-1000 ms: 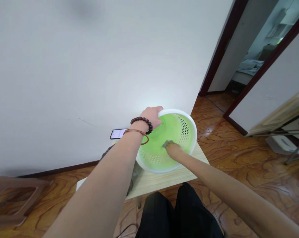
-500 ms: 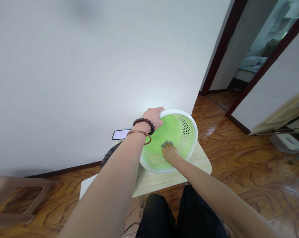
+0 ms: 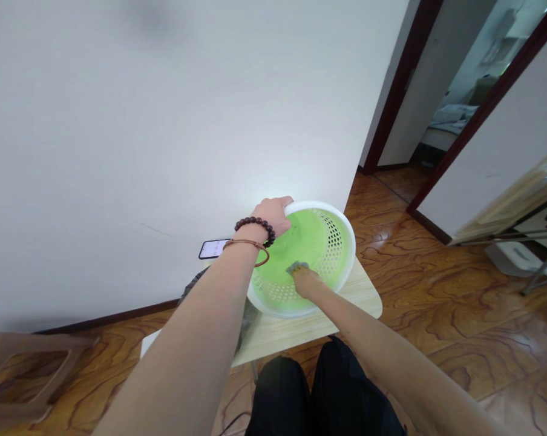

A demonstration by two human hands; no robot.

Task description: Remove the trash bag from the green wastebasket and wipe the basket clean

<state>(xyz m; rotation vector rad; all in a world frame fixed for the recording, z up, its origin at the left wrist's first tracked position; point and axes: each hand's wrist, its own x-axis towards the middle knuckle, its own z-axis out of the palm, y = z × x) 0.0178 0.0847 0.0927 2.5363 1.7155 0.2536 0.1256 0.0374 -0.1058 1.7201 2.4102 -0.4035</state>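
Note:
A round plastic basket (image 3: 350,239), green inside with a white rim and perforated sides, stands tilted on a small wooden-topped table (image 3: 296,336). My left hand (image 3: 273,215), with a beaded bracelet and a brown band at the wrist, grips the basket's rim at the far left side. Inside the basket, my right hand (image 3: 304,281) presses a grey cloth (image 3: 296,266) against the green bottom. The fingers of that hand are bunched over the cloth and partly hidden.
A phone (image 3: 212,248) with a lit screen lies by the wall (image 3: 164,121), left of my left wrist. Something dark and grey is partly hidden under my left forearm. A brown plastic stool (image 3: 32,342) is on the floor at left; a doorway opens at right.
My right hand and the cloth have shifted slightly left across the basket's bottom. The whole view has also slid a little; my left hand keeps its place on the rim.

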